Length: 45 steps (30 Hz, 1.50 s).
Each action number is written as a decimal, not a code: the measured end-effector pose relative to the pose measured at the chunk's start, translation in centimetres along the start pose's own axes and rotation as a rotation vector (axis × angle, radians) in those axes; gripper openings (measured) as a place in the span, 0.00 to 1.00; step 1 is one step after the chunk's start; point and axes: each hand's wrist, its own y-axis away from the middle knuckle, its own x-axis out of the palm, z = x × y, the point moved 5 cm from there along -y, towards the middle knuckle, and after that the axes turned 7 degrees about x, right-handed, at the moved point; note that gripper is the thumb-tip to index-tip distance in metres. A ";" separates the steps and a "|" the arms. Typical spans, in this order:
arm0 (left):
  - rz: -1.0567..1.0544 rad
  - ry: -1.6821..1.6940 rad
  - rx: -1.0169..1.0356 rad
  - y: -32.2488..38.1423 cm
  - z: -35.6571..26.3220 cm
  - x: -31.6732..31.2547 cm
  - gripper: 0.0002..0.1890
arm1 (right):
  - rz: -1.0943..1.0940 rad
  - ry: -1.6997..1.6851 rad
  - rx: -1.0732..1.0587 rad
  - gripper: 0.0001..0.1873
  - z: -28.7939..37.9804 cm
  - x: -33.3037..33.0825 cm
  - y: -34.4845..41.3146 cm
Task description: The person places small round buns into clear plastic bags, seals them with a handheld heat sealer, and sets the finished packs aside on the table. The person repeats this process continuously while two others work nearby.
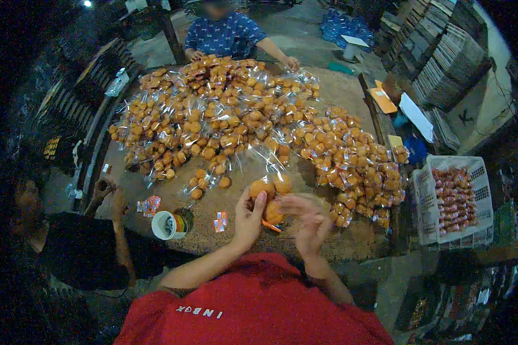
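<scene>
A clear plastic bag of round orange-brown baked goods (pixel 282 183) is held up over the near part of the table. My left hand (pixel 250 213) pinches its left side, with the thumb across one piece. Motion blurs my right hand (pixel 311 220), which is at the bag's right side; whether its fingers grip the bag cannot be told. Below the bag, an orange and black tool (pixel 272 226), partly hidden, lies on the wooden table (pixel 241 241). Small printed labels (pixel 220 221) lie to the left of my left hand.
Many filled bags (pixel 224 116) are heaped across the table, with more at the right (pixel 349 159). A white tub (pixel 164 225) stands near more labels (pixel 149 205). A white plastic crate (pixel 425 207) holds packed goods. One co-worker (pixel 220 36) is opposite, another (pixel 82 250) at the left.
</scene>
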 end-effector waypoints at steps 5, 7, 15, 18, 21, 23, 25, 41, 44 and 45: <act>0.082 -0.157 0.027 1.0 -1.5 1.3 0.16 | -0.196 0.272 0.007 0.24 -1.3 -3.4 -3.2; 0.124 -0.152 0.032 1.2 -1.8 1.7 0.17 | 0.007 0.372 0.126 0.15 -2.7 -3.5 -4.3; 0.228 -0.351 0.156 0.7 -3.6 1.1 0.17 | -0.241 0.065 0.276 0.13 -5.6 -2.3 -3.4; 0.284 -0.413 0.250 0.5 -4.5 0.7 0.19 | -0.238 -0.077 0.536 0.16 -6.6 -2.2 -3.2; 0.286 -0.404 0.289 0.7 -5.4 0.2 0.21 | -0.169 -0.202 0.499 0.18 -6.2 -1.6 -3.5; 0.303 -0.408 0.398 1.0 -6.4 -0.2 0.22 | -0.191 -0.142 0.313 0.19 -5.0 -1.1 -3.3; 0.305 -0.315 0.318 0.6 -6.5 -0.6 0.20 | -0.250 -0.020 0.055 0.21 -3.5 0.1 -2.5; 0.392 -0.243 0.094 -1.7 -7.1 -2.8 0.29 | -0.357 0.303 0.213 0.10 -1.4 4.8 0.5; 0.441 -0.390 0.264 -2.7 -7.3 -2.7 0.24 | -0.225 0.181 0.165 0.11 -1.6 6.0 1.2; 0.489 -0.457 0.307 -2.9 -7.3 -2.5 0.22 | -0.152 0.217 0.140 0.12 -1.7 6.2 1.1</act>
